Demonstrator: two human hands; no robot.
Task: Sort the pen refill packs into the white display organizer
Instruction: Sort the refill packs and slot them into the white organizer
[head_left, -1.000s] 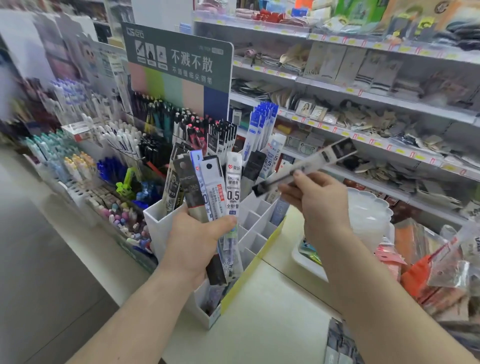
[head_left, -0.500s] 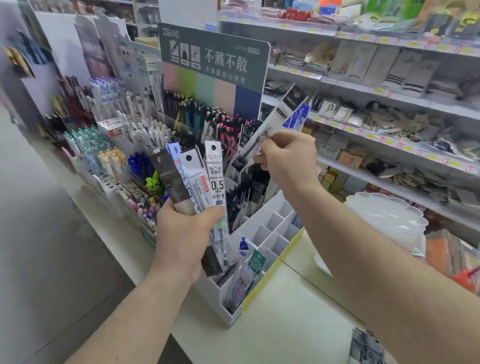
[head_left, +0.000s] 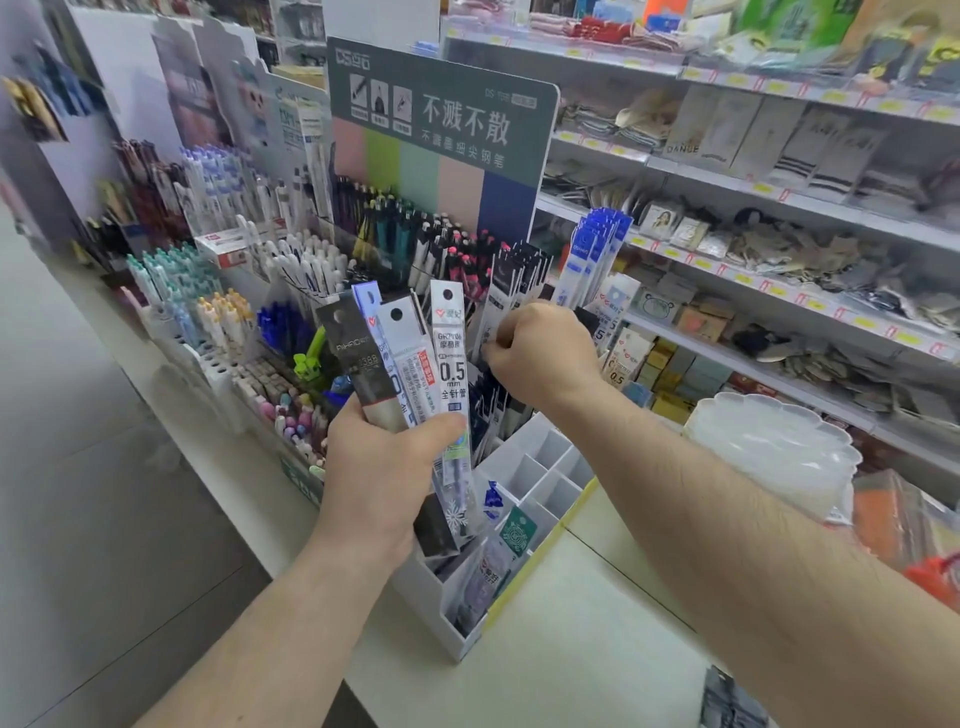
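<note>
The right hand (head_left: 540, 353), fingers curled, pinches an upright pack (head_left: 506, 301) above the organizer's (head_left: 545, 467) back slots, directly below its grip, while the left hand (head_left: 384, 467) clasps a fan of packs (head_left: 410, 358) just beside.

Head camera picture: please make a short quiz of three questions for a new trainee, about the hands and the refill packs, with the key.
1. True or false: the left hand holds several refill packs fanned out.
2. What size is printed on the white pack under the left thumb?
3. The right hand is: A) flat on the counter; B) curled at the dark packs standing in the white organizer; C) on the shelf.

Key: 1 true; 2 0.5 mm; 3 B. Whether the right hand pinches a pack cannot be told.
</note>
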